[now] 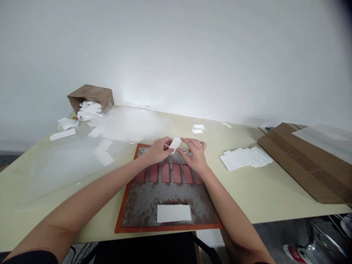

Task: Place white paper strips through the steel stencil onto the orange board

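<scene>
A small white paper piece (175, 144) is pinched between my left hand (158, 150) and my right hand (195, 154), both closed on it above the far edge of a worn grey metal plate (154, 200). The plate has an orange-red border and a row of several red rectangular slots (165, 172) just below my hands. A white rectangular card (173, 213) lies in a recess near the plate's front edge.
A spread stack of white sheets (245, 158) lies right of the plate. A flat cardboard box (308, 161) fills the right side. A tipped brown box (91, 96) spills white slips at far left, beside clear plastic film (129, 124). Small white pieces (198, 128) sit behind.
</scene>
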{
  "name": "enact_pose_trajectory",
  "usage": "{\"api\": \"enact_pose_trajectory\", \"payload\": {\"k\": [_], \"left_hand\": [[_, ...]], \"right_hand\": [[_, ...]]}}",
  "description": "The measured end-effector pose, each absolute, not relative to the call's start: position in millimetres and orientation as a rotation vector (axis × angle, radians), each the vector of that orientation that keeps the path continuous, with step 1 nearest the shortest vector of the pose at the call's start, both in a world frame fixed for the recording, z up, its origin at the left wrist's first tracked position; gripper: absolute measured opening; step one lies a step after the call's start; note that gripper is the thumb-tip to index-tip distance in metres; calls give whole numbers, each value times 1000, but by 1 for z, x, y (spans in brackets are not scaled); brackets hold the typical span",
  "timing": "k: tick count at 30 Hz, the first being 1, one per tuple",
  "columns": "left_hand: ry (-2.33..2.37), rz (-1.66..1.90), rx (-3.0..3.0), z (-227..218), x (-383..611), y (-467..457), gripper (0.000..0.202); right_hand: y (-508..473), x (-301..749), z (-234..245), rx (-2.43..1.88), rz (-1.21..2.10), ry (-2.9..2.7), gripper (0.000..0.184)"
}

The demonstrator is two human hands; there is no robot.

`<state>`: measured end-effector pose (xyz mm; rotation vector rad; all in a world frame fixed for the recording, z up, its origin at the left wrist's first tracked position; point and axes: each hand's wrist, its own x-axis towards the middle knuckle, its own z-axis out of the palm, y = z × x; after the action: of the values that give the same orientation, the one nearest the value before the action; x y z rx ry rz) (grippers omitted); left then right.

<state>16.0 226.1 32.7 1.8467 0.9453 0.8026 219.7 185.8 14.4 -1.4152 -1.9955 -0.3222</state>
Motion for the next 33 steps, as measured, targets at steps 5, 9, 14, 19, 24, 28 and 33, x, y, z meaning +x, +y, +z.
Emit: {"api": "enact_pose_trajectory", "payload": {"k": [5,9,14,19,24,28,33], "left_hand": [[925,829,1967,27,15,223,23],[913,822,2032,23,14,225,18],[896,855,2088,19,13,228,32],[793,930,2148,23,10,232,46],[709,1030,2181,23,8,235,32],[699,1081,2216,20,8,238,26],[691,1130,2275,18,8,239,22]], "right_hand": [[178,217,15,-1394,-424,-2006,30],[177,216,14,-1346,-476,-2051,23],[177,215,11,-1317,-573,-2125,24],[177,216,11,-1302,-654,-2151,28],[177,217,10,-1284,-628,-2153,30],[177,217,10,-1278,-615,-2133,30],[176,216,12,-1232,-660,-2125,26]]}}
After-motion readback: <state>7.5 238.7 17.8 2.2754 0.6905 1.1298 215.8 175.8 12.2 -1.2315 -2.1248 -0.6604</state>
